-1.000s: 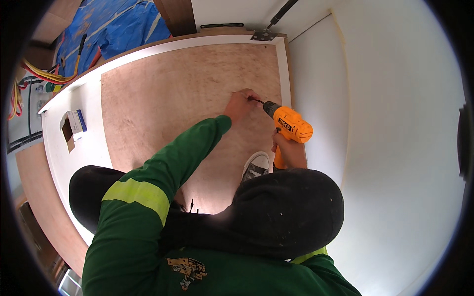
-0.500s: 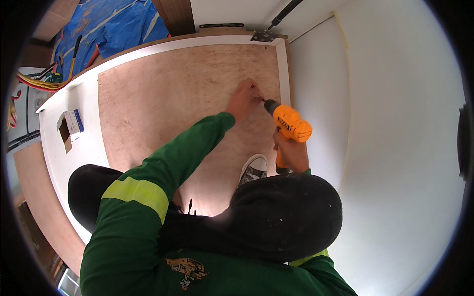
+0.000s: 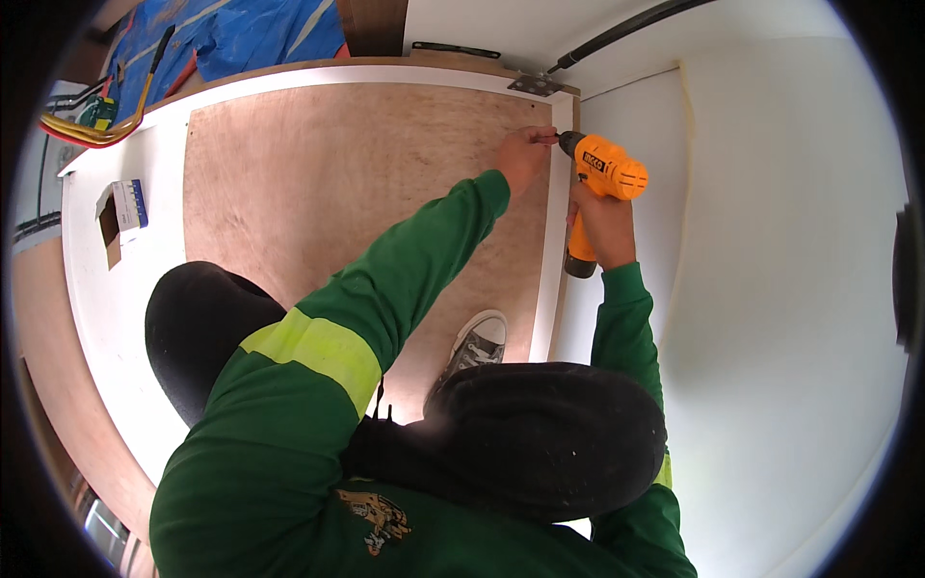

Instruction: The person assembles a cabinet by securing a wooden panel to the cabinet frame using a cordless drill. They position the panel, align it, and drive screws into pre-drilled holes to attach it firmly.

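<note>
**Drill at the far corner of a plywood panel**

The scene was a white-walled room, where a large brown plywood panel (image 3: pixel 318 193) in a white frame (image 3: pixel 106 289) lay below the camera, with a plain white wall (image 3: pixel 771 289) on the right.

Nearest the camera were the person's green sleeves, one with a yellow-green band, dark trousers over bent knees, and a grey canvas shoe (image 3: pixel 477 345) planted on the panel near its right edge.

Farther out, the right hand (image 3: pixel 602 223) was closed firmly around the handle of an orange cordless drill (image 3: pixel 602 173), whose body lay just beside the white strip along the panel's right edge, nose pointing left. The left hand (image 3: pixel 525 156) reached across the panel with its fingers pinched together at the drill's tip. A small fastener seemed to be between them, though it was too small to tell for sure. Both met close to the panel's far right corner, just short of a metal hinge plate (image 3: pixel 535 85).

To do this well, I would judge that the drill had to stay in line with the bit, with steady pressure and a slow start, and the left fingers had to come clear once the tip took hold.

Farthest off, a blue tarpaulin (image 3: pixel 241 34) lay beyond the frame, yellow and red cables (image 3: pixel 87 130) coiled at the far left, and a small box (image 3: pixel 128 204) sat in a cut-out in the frame.
</note>
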A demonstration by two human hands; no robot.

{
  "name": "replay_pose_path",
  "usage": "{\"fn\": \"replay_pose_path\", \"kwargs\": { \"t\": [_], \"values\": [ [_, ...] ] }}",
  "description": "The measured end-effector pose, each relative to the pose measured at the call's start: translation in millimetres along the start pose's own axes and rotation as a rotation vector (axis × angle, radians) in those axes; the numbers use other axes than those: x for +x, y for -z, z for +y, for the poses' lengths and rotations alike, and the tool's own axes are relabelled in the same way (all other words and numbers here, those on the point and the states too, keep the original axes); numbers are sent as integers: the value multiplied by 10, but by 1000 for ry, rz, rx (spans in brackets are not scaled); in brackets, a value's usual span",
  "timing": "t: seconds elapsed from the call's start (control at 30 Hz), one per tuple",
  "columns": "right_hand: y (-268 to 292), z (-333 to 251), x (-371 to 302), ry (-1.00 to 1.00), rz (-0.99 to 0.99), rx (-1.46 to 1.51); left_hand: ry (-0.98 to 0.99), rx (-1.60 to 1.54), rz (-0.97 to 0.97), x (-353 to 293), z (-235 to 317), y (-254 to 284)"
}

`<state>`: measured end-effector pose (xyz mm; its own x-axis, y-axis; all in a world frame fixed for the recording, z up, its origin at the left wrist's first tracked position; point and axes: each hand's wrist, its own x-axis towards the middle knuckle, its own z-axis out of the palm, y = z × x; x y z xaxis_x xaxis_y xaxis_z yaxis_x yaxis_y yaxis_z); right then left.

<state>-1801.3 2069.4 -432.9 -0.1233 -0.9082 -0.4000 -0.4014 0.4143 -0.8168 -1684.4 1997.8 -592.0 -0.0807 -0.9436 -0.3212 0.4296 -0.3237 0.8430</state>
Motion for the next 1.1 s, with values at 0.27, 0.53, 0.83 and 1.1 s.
{"fn": "replay_pose_path", "kwargs": {
  "t": [0.27,0.53,0.83,1.1],
  "values": [
    [-61,21,252,-11,11,-25,208,-241,-101,167,-137,9],
    [-82,-97,366,-105,-24,-2,295,-108,-139,320,-104,113],
    [-119,-185,339,-104,5,-35,308,-88,-145,317,-25,112],
    [-140,-324,318,-91,-13,-87,265,-77,-139,285,-41,144]
  ]
}}
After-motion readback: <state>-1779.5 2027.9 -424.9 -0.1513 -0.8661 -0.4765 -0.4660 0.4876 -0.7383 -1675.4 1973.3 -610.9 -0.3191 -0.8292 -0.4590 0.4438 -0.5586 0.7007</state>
